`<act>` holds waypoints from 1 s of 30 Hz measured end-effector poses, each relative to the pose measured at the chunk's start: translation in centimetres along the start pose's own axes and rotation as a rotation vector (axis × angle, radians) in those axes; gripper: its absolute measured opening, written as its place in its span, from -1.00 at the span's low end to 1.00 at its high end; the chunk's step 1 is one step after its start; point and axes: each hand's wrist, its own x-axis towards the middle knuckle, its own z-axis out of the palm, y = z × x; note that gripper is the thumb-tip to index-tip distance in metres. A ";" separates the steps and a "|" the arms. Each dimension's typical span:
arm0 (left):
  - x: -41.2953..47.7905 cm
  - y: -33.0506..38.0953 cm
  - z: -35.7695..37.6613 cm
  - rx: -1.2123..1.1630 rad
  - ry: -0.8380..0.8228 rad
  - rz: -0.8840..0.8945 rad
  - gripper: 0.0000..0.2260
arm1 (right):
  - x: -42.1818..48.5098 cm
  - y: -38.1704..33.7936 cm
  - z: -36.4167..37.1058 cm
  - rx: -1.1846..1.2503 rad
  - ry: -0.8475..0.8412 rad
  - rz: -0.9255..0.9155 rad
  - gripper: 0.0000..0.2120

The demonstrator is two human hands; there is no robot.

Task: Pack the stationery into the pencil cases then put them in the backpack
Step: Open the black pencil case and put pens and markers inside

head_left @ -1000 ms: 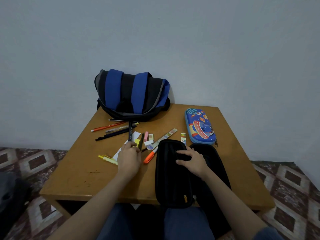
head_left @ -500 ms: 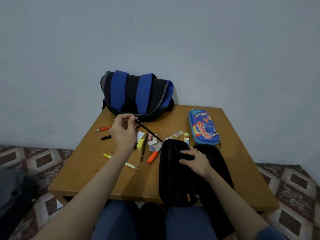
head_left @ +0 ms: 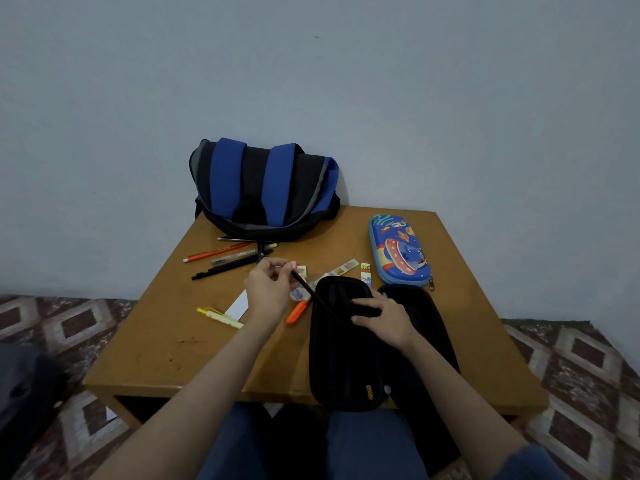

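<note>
A black pencil case (head_left: 343, 362) lies open at the table's near edge, both halves spread. My right hand (head_left: 379, 315) presses on its upper part with spread fingers. My left hand (head_left: 268, 289) pinches a thin black pen (head_left: 313, 296), whose tip slants down over the case's left half. Loose stationery lies to the left: an orange marker (head_left: 297, 311), a yellow pen (head_left: 220, 317), a red pencil (head_left: 216, 252), dark pens (head_left: 230, 266), erasers and a ruler (head_left: 341, 268). A blue cartoon pencil case (head_left: 398, 249) lies closed at the right. The blue-and-black backpack (head_left: 265, 190) stands against the wall.
The wooden table (head_left: 166, 344) is small and low, pushed against a grey wall. A white card (head_left: 239, 304) lies under my left wrist. Patterned floor tiles surround the table, and a dark object (head_left: 24, 393) sits on the floor at the left.
My left hand lifted a black pen from the pile, then brought it down and right so its tip is over the open black case. My right hand stayed on the case.
</note>
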 end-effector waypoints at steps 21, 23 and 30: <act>2.7 0.1 0.6 0.355 -0.108 -0.099 -0.86 | 0.2 -0.1 -0.3 0.005 -0.044 0.030 -0.57; 2.4 -0.2 1.0 0.382 -0.140 -0.096 -0.86 | 0.2 -0.1 -0.3 0.007 -0.046 0.029 -0.58; 2.4 -0.2 2.7 0.392 -0.178 -0.087 -0.86 | 0.2 -0.1 -0.2 0.021 -0.042 0.032 -0.58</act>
